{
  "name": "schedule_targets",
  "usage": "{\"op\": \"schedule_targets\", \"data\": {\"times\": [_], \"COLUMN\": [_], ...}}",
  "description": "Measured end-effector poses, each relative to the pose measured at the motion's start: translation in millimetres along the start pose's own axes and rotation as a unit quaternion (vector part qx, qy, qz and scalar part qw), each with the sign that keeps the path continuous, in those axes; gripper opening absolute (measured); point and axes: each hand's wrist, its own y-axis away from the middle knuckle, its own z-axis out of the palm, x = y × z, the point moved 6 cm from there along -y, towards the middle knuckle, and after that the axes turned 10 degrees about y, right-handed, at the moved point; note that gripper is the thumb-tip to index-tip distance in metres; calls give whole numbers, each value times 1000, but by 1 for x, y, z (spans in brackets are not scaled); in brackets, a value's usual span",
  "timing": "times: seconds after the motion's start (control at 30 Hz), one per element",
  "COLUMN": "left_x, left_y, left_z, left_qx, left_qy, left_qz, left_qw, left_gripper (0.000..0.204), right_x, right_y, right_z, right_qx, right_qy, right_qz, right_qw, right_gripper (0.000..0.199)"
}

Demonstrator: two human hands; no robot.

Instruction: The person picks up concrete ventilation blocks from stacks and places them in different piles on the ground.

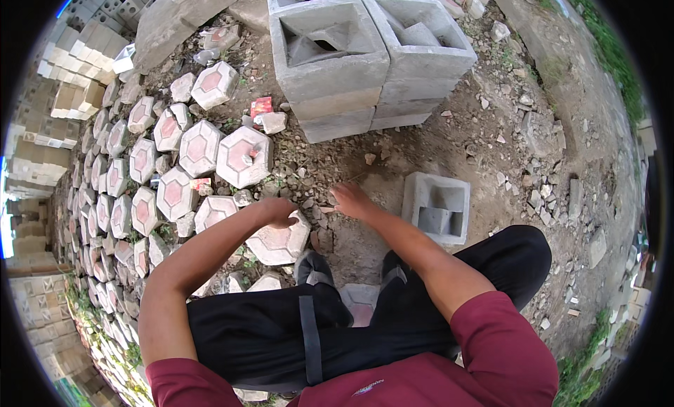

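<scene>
My left hand (278, 212) is just above the far edge of a hexagonal paver (281, 244) with a pale rim and reddish centre. It bends downward, and its fingertips are hidden. My right hand (351, 199) is low over broken stone and soil, apart from the left one. Its fingers and thumb look spread, with no object visible between them. Small stone chips (319, 228) lie between the hands and my shoes. To the right of my right forearm, a small hollow concrete block (409, 196) rests on the dirt.
Large hollow concrete blocks (330, 77) stand stacked ahead. Rows of hexagonal pavers (199, 148) cover the left side, with a red wrapper (261, 106) beyond them. Paler blocks (77, 52) are piled at far left. Rubble (544, 196) and a concrete ledge edge the right.
</scene>
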Motion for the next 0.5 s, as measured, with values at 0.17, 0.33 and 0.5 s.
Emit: {"op": "schedule_targets", "data": {"times": [0.17, 0.33, 0.5], "left_x": [20, 9, -4], "left_y": [3, 12, 18], "left_z": [-20, 1, 18], "left_qx": [53, -50, -88], "left_qy": [0, -21, 19], "left_qz": [47, 2, -20], "left_qw": [998, 999, 996], "left_gripper": [46, 52, 55], "right_x": [12, 7, 57], "right_y": [-16, -52, -41], "right_z": [18, -3, -9], "right_qx": [-171, -104, -67], "right_qy": [-100, -330, -36], "right_qz": [125, 155, 151], "right_qw": [972, 925, 986], "right_gripper": [37, 43, 46]}}
